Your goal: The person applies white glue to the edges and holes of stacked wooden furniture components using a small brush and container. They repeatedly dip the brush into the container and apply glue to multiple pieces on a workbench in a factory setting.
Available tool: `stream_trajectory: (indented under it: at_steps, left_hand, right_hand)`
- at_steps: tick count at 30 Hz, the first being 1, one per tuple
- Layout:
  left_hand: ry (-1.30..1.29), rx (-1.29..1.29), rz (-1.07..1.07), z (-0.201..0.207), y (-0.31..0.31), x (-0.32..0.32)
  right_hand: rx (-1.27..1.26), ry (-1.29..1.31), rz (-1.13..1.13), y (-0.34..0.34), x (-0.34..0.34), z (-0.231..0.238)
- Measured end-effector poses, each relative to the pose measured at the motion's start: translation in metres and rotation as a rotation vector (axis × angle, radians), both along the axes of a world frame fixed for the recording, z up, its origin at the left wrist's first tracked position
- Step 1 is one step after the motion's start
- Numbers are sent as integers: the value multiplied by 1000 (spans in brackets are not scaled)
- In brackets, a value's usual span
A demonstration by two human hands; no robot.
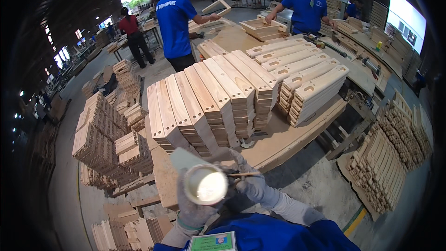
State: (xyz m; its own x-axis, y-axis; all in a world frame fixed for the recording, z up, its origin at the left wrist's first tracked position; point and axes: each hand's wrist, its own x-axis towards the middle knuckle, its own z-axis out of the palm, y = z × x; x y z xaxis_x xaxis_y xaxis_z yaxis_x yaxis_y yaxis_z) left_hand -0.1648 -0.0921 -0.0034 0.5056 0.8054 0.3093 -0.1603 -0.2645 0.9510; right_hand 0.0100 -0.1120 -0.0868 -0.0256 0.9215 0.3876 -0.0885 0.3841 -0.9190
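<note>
My left hand (pixel 194 214), in a grey work glove, is closed around a round tub (pixel 206 185) with a pale, creamy content, tilted toward me. A flat grey-green piece (pixel 186 159) sticks out beyond the tub's far side; its kind and what bears it are hidden. Just right of the tub, my gloved right hand (pixel 258 191) pinches a thin wooden stick (pixel 245 174). Both hands are over the near edge of a workbench (pixel 297 146). In front of them stand stacked wooden slats (pixel 193 95) with paired dark holes at their near ends.
Right of the slats are stacked wooden pieces with oval slots (pixel 310 86). More wood piles (pixel 100 135) stand on the left floor, others (pixel 381 158) on the right. Across the bench, one person (pixel 174 23) holds a wooden frame; another (pixel 304 11) handles a wooden box (pixel 262 29).
</note>
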Motion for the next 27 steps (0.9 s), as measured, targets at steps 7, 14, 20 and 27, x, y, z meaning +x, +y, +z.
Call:
stream_trajectory:
  at_steps: [7,14,20,27]
  left_hand:
    - [-218,-402,-165,-9,-41,45]
    - [-298,-527,-13,5,-55,54]
    - [30,36,485,16,-63,29]
    - [100,12,799,22,-72,12]
  right_hand:
    - [134,-154,-223,-33,50,28]
    - [93,109,-534,-50,102,21]
    - [241,45,-783,6,155,35]
    - [207,-857,-1086,105,203,30]
